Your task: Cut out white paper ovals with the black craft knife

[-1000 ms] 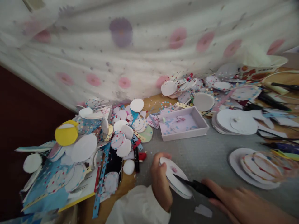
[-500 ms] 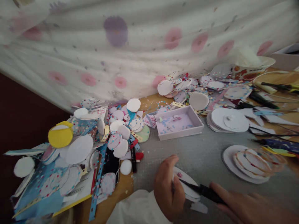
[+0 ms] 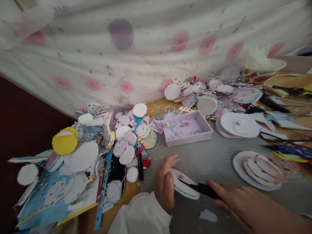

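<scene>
My left hand [image 3: 165, 183] is closed around the left edge of a round white disc [image 3: 186, 188], which is tilted and layered, with a greenish line along its lower rim. A small pink piece [image 3: 181, 176] lies on its upper face. In my right hand [image 3: 234, 198] is a slim black tool [image 3: 203, 189], apparently tweezers, with its thin tip close to the pink piece. Whether the tip touches it I cannot tell. Below the disc, a white scrap [image 3: 208, 215] lies on the grey cutting mat [image 3: 195, 159].
A shallow white box [image 3: 187, 128] holds small pink and blue bits. White discs [image 3: 240, 125] are stacked at the right, near another disc with ring-shaped strips [image 3: 265, 170]. Cut paper pieces and a yellow disc [image 3: 65, 140] crowd the left. A floral curtain [image 3: 146, 48] hangs behind.
Both hands have shifted left and slightly up with the disc and the tool. The white scrap now lies apart from the disc. The tool's tip remains near the pink piece.
</scene>
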A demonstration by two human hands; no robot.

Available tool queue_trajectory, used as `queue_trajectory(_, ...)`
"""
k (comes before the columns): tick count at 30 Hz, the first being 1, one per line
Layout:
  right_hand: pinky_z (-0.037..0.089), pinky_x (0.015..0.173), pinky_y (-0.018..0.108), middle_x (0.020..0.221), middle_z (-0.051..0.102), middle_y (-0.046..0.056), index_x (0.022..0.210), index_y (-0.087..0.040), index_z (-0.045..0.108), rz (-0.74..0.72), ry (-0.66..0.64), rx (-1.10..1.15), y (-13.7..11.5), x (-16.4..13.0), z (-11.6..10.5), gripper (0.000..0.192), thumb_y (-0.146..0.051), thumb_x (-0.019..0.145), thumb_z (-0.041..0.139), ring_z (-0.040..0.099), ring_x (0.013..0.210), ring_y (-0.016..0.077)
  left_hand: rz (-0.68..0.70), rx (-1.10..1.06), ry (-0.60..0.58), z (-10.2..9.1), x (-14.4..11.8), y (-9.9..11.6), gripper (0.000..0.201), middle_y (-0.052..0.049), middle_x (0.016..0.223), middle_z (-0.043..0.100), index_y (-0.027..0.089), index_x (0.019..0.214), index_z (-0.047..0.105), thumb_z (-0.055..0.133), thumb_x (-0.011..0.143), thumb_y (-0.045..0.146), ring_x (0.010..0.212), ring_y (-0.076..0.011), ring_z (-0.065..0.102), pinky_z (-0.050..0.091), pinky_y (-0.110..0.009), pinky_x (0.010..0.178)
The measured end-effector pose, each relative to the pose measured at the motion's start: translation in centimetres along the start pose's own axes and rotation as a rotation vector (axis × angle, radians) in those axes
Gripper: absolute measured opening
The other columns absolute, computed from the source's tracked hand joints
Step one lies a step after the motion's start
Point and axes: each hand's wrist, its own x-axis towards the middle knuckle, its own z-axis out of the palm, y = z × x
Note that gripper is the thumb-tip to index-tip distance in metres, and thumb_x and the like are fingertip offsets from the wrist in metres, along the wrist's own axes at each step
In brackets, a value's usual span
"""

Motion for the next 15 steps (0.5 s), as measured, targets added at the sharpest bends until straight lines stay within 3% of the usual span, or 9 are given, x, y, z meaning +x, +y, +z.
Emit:
queue_trajectory(6,0.048,0.054,0.024,0.08,0.074,-0.003,0.113,-0.026,0.052,0.097,-0.203,0.154,0.3,1.5,0.5,0.022,-0.016,0.096,0.041,0.072,0.065,0.0168,-0.119,-0.297,-0.062,-1.2,1.7,0.3,0.045,-0.015,0.123,0.07,0.014,0.12,0.062,0.048,0.088,0.042,0.121,-0.0324,0.061,0.039,-0.048,0.108)
queue_trajectory(11,0.047,0.048,0.025,0.072,0.073,-0.001,0.109,-0.027,0.057,0.175,-0.191,0.255,-0.7,1.1,0.4,0.02,-0.026,0.099,0.04,0.071,0.057,0.0189,-0.149,-0.376,-0.052,-1.3,2.0,-0.8,0.044,-0.015,0.122,0.07,0.014,0.121,0.06,0.051,0.085,0.039,0.122,-0.0312,0.06,0.038,-0.048,0.11)
queue_trajectory(15,0.054,0.051,0.026,0.082,0.076,0.002,0.123,-0.031,0.056,0.177,-0.122,0.263,-0.3,-1.7,1.3,0.032,-0.044,0.096,0.047,0.072,0.06,0.0219,-0.156,-0.375,-0.095,-0.5,1.6,-1.5,0.05,-0.018,0.121,0.07,0.013,0.122,0.059,0.053,0.086,0.046,0.121,-0.0335,0.061,0.042,-0.051,0.107)
